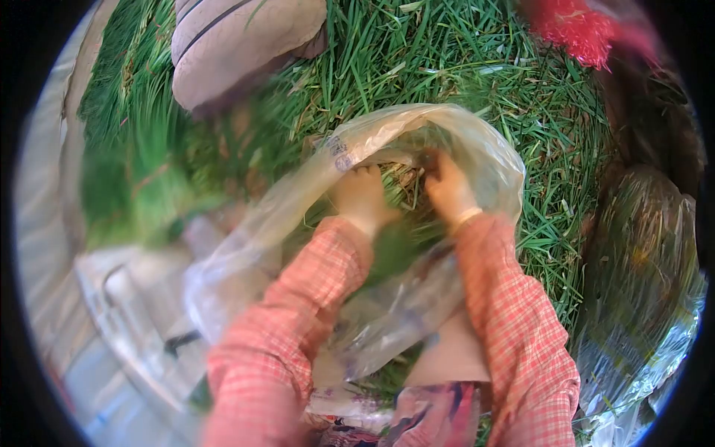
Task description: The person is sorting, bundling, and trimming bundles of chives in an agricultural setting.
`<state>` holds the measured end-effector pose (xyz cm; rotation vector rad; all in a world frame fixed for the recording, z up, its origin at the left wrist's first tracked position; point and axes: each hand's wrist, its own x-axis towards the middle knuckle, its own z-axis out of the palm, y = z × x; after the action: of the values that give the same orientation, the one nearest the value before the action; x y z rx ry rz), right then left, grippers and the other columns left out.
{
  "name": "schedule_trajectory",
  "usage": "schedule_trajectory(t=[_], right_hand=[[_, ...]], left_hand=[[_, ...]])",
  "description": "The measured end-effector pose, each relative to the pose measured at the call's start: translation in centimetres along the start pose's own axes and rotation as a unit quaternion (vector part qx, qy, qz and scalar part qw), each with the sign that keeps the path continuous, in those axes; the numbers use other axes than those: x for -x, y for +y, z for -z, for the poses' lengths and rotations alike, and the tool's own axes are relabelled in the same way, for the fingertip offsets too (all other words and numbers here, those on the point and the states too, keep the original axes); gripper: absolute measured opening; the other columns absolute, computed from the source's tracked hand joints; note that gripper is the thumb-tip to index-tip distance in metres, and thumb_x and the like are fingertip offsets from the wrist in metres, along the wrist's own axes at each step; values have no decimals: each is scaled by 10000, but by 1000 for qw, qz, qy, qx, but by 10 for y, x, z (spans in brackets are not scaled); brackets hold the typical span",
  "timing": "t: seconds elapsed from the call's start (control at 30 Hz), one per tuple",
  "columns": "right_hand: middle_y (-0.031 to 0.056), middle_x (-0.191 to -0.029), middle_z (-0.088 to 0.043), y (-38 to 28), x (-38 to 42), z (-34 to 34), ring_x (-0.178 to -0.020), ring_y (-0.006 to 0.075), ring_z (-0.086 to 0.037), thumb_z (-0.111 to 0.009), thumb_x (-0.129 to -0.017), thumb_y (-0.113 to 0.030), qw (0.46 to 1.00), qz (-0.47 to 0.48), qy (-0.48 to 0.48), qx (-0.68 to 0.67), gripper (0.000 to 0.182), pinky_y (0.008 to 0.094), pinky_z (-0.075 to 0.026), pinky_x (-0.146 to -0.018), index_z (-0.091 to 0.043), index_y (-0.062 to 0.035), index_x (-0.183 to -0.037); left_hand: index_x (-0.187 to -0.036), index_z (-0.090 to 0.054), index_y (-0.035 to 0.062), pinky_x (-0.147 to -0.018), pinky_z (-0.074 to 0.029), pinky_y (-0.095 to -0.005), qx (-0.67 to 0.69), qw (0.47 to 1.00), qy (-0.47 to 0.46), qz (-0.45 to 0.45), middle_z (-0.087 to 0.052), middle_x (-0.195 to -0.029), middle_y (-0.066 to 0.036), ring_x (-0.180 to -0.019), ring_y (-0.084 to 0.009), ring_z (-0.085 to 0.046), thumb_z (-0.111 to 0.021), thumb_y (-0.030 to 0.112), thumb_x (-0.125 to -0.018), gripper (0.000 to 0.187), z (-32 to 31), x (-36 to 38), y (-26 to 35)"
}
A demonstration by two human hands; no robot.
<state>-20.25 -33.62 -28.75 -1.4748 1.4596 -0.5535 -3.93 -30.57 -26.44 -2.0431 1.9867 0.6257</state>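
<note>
Both my hands reach down inside a large translucent plastic bag [491, 153], whose mouth arches wide around my wrists. Loose green and straw-coloured grass [404, 184] shows between them in the bag. My left hand [363, 197] has its fingers curled down against the bag's inside near a fold of plastic; what they grip, if anything, is hidden. On the other side, my right hand [449, 186] is closed, fingers bent inward at the edge of the grass, and its contents do not show clearly. The near side of the bag lies crumpled under my forearms.
Cut green grass [417, 56] covers the ground ahead and to the right. A bundle of long grass [134, 171] lies at left, blurred. Beside it is a pale plastic-looking object [126, 298]. A plastic-wrapped bundle [640, 246] stands at right. Someone's clothed limb [246, 45] is at the top.
</note>
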Motion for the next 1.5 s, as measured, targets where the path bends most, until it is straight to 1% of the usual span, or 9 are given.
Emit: schedule_trajectory(t=[0.3,0.37,0.57,0.6,0.77,1.07,1.27,1.33,1.5], right_hand=[[202,-1068,-558,10,23,10,-990,336,-541,-588,-754,-123,1000,-16,-3,-19,500,374,-422,-875,-439,-63,-1228],[202,-1068,-560,16,22,13,-986,333,-544,-606,-755,-144,998,-38,-7,-53,501,374,-424,-873,-448,-52,-1221],[184,-1057,-571,7,23,22,-964,321,-549,-597,-749,-139,975,83,100,179,447,350,-444,-831,-498,-34,-1172],[167,-1007,-581,-1,26,19,-946,310,-550,-575,-748,-78,964,119,161,174,355,346,-450,-802,-543,-41,-1100],[159,-933,-590,-73,48,24,-866,310,-569,-528,-762,-22,986,162,-19,16,234,369,-446,-776,-578,-32,-990],[89,-658,-559,-69,23,-45,-472,135,-490,-567,-767,-125,862,-314,-306,-252,397,249,-383,-410,-466,74,-1095],[98,-649,-583,-56,32,-73,-444,160,-501,-521,-789,-108,847,-319,-307,-294,327,270,-371,-360,-444,11,-1084],[109,-659,-603,-59,33,-79,-442,179,-523,-501,-787,-102,857,-296,-321,-273,329,285,-396,-366,-437,-3,-1095],[134,-672,-615,-80,53,-81,-445,202,-551,-449,-779,-77,853,-239,-455,-92,436,312,-425,-378,-380,-7,-1203]], left_hand=[[-1107,-517,-3,-875,-415,-364,239,966,-72,-66,-602,-952,-171,-917,-285,-577,-722,276,-573,637,48,33,-41],[-1207,-455,18,-891,-405,-348,534,830,-151,-56,-576,-1031,-117,-1007,-223,-531,-749,219,-558,740,87,54,-56],[-1221,-419,10,-917,-402,-319,660,743,-88,-67,-548,-1107,-66,-1019,-167,-523,-727,9,-602,692,86,103,-125],[-1214,-407,14,-903,-416,-328,556,824,-52,-92,-550,-1088,-66,-1019,-171,-521,-725,-17,-585,706,77,107,-141],[-1179,-442,16,-884,-423,-317,619,779,-99,2,-562,-1062,-59,-1001,-165,-527,-726,-1,-572,670,74,111,-135],[-1183,-480,17,-857,-412,-301,573,807,-54,133,-573,-1052,-79,-962,-153,-524,-707,101,-614,619,3,89,-122],[-1157,-502,19,-832,-430,-315,592,795,-87,-98,-581,-1028,-97,-942,-185,-546,-747,234,-623,625,31,55,-101],[-1111,-532,23,-816,-440,-328,436,890,-86,-98,-584,-1026,-131,-940,-200,-555,-740,330,-631,608,29,38,-98],[-1213,-417,-1,-935,-353,-326,380,912,-150,-41,-487,-1202,-141,-1093,-204,-461,-760,298,-621,747,18,19,-99]])
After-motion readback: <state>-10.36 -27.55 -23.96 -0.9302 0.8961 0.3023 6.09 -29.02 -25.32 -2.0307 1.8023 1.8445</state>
